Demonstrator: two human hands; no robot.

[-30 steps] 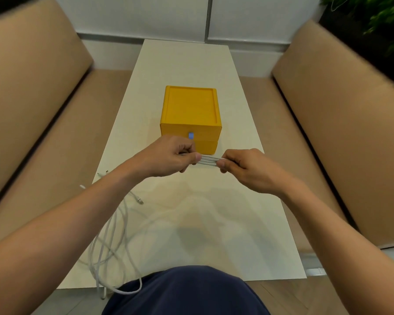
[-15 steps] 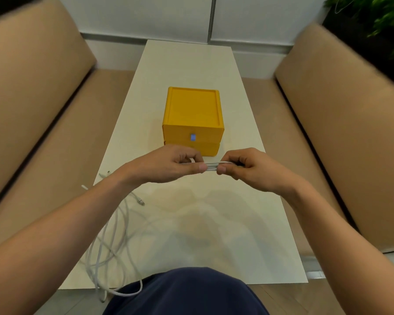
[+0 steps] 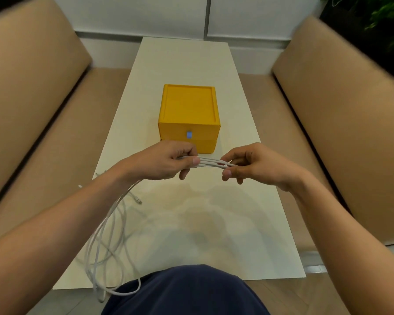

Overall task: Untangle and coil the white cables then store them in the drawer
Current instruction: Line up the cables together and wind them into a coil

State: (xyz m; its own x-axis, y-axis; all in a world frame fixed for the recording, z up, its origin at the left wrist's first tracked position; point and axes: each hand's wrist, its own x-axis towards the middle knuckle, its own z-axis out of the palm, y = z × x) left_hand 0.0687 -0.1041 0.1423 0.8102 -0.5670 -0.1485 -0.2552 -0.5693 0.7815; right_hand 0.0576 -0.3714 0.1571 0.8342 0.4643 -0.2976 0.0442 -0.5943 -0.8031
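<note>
A short bundle of white cable strands [image 3: 210,162] stretches between my two hands above the white table [image 3: 214,223]. My left hand [image 3: 162,161] grips one end of the bundle and my right hand [image 3: 250,164] pinches the other. From my left hand, loose white cable loops [image 3: 107,235] trail down along my forearm, over the table's near left corner and past its edge. A cable plug [image 3: 138,201] lies on the table under my left wrist. Just behind my hands stands the yellow drawer box [image 3: 189,114] with its drawers closed.
Tan benches run along both sides of the table, the left bench [image 3: 43,137] and the right bench [image 3: 328,133]. A white wall closes the far end. Green plants [image 3: 387,21] fill the top right corner. My dark blue lap [image 3: 187,292] sits at the near table edge.
My hands have moved slightly apart, so more of the strand bundle shows between them. The trailing loops have lifted and swung along my left forearm.
</note>
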